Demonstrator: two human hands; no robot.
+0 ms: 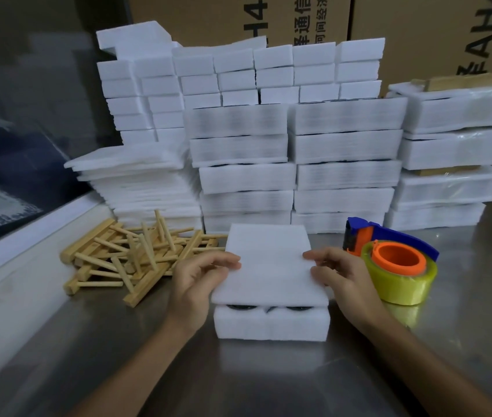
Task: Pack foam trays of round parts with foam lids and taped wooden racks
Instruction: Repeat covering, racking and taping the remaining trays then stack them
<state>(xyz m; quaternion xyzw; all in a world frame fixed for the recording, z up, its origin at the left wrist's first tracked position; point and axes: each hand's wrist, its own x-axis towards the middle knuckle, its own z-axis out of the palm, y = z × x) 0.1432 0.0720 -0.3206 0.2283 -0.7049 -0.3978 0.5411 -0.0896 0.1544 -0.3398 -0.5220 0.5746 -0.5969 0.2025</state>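
Hands: left hand point(201, 276) and right hand point(333, 270) pinch the foam lid point(270, 263) by its sides; they'd best square it over the foam tray point(272, 325) before pressing down.

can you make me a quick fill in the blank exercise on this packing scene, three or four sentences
1. Both hands, the left hand and the right hand, hold the foam lid above the foam ____.
2. The pile of wooden racks lies to the ____ of the lid.
3. The tape dispenser carries a roll with an ____ core.
4. Everything rests on a ____ table.

Missing words: tray; left; orange; metal
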